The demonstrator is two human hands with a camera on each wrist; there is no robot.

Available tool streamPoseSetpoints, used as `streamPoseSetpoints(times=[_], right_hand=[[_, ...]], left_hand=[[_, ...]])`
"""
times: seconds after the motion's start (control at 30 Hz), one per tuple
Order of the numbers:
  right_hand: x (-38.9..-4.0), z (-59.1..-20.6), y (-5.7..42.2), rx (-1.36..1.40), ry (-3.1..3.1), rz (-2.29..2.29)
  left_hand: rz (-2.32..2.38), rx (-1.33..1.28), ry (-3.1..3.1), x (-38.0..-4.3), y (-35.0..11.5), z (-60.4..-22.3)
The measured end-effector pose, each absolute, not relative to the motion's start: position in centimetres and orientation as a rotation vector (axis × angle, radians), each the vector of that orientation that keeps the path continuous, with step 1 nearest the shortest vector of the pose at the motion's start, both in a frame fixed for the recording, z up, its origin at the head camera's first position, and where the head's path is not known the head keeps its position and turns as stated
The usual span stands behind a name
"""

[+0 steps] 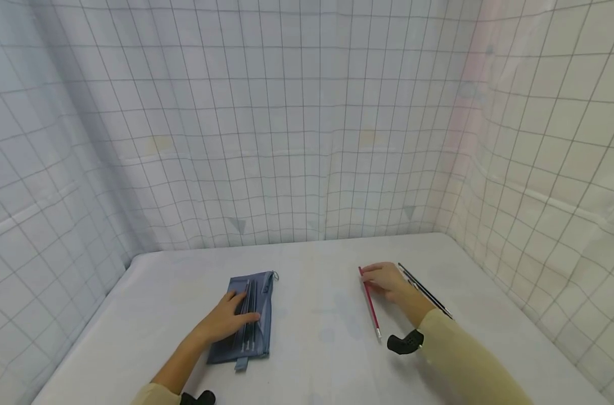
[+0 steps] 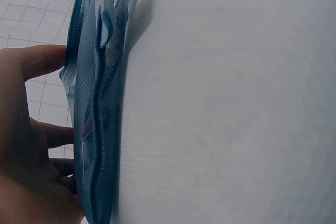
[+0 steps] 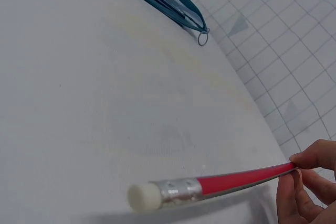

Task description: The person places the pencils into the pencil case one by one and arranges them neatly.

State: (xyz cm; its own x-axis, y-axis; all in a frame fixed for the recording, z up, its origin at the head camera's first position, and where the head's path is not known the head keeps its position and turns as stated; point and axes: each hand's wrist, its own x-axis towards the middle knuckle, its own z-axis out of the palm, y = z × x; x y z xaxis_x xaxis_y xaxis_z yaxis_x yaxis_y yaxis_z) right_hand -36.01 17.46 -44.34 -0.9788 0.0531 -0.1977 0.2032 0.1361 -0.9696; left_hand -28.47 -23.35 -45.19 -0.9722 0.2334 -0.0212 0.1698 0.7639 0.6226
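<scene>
A blue mesh zip pouch lies on the left of the table, also visible side-on in the left wrist view. Several slim, pencil-like sticks show at its face; whether they lie inside or on top I cannot tell. My left hand rests on the pouch, thumb and fingers spread across it. Toward the right, my right hand pinches a red pencil near its far end between thumb and fingers. In the right wrist view, the white eraser and metal ferrule of that pencil point toward the camera.
Dark pencils lie on the table just right of my right hand, partly hidden by the forearm. A white table spreads between both hands. White grid-patterned curtains stand behind it and at both sides.
</scene>
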Motion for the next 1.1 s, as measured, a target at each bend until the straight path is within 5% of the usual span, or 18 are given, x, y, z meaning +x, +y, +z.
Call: streamPoseSetpoints(times=[1.1], right_hand=[[-36.5, -43.9, 6.6, 0.117, 2.083, -2.034]], left_hand=[[0.993, 0.311, 2.869, -28.3, -23.2, -45.0]])
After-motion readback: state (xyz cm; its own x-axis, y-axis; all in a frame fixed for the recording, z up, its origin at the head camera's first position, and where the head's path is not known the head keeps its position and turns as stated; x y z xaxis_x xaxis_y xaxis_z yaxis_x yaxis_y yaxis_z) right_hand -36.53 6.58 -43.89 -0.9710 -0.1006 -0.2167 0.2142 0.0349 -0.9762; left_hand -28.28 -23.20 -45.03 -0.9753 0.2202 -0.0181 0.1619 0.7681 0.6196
